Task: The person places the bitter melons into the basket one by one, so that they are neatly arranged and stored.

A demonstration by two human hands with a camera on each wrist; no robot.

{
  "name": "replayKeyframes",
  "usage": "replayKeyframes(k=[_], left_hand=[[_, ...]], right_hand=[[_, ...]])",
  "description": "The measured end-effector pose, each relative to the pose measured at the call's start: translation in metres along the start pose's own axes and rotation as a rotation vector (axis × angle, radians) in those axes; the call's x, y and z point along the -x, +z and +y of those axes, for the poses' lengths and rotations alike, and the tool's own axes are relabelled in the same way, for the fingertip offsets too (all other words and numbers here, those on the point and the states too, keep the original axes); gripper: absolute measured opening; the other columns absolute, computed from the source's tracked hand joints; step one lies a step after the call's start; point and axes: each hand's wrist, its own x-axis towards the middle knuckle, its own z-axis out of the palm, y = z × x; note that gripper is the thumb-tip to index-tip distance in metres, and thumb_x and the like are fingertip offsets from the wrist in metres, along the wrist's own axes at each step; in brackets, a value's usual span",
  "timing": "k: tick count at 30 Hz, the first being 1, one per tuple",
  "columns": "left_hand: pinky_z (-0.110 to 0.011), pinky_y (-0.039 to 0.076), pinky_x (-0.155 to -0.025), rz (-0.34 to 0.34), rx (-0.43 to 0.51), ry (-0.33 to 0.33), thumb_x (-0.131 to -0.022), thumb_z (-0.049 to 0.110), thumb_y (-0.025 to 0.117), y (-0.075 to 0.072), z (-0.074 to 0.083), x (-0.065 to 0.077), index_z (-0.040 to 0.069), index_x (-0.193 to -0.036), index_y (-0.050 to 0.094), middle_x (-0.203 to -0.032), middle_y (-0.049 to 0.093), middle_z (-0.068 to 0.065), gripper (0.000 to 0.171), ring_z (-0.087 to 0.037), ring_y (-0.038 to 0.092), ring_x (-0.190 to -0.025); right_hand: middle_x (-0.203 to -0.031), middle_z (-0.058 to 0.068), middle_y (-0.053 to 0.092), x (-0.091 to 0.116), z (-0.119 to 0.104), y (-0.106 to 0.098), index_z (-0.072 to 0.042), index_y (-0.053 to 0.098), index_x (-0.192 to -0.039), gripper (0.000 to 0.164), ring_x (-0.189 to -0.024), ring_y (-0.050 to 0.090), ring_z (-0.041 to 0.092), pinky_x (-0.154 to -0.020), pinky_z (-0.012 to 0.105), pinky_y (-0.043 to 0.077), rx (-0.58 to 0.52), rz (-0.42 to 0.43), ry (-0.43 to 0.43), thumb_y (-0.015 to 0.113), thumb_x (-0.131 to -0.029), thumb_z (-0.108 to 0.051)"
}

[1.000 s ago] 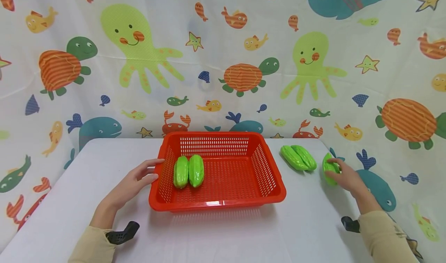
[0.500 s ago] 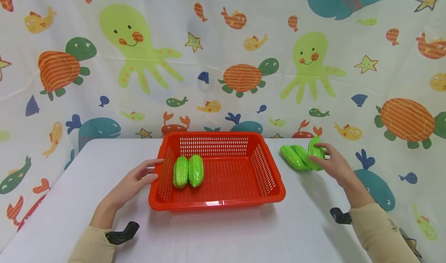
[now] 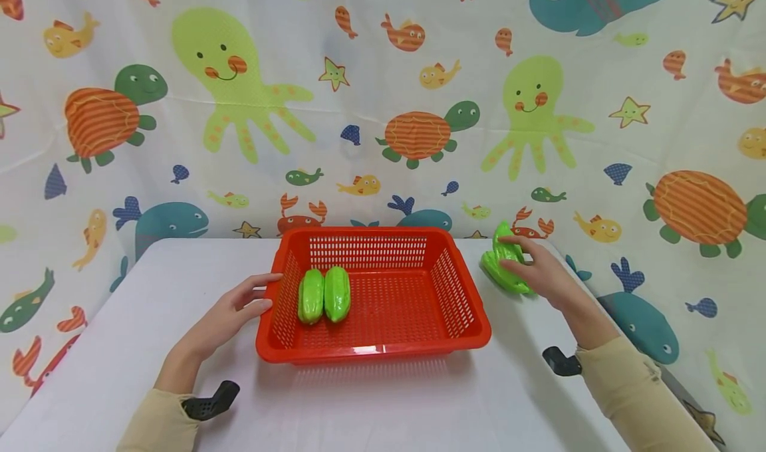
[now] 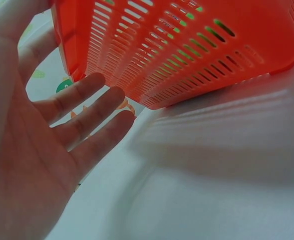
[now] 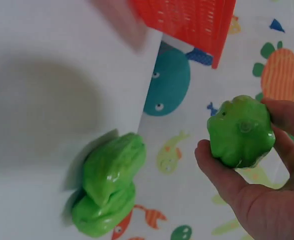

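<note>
Right hand [image 3: 547, 272] pinched green gourd [image 3: 506, 244], long axis toward far edge of table [image 3: 383, 415]; basket [image 3: 383, 355] lay left, left hand [image 3: 224, 316] relaxed.

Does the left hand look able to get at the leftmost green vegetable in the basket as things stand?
Probably yes: the left hand is at the red basket, close to that green vegetable; the top is open, so only the rim needs clearing.

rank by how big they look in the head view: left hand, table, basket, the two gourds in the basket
1. Table
2. Basket
3. Left hand
4. Left gourd and right gourd: too alike to rank
</note>
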Motion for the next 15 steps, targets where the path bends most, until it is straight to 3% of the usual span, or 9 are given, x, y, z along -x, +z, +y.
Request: replayKeyframes(k=[15], left_hand=[[-0.059, 0.049, -0.092, 0.001, -0.009, 0.012, -0.099, 0.033, 0.056, 0.000, -0.003, -0.001, 0.021, -0.149, 0.038, -0.145, 0.040, -0.019, 0.055, -0.042, 0.040, -0.131]], right_hand=[[-0.146, 0.014, 0.043, -0.014, -0.045, 0.012, -0.021, 0.045, -0.144, 0.060, -0.126, 0.047, 0.040, -0.095, 0.053, 0.049, -0.037, 0.001, 0.018, 0.067, -0.092, -0.041]])
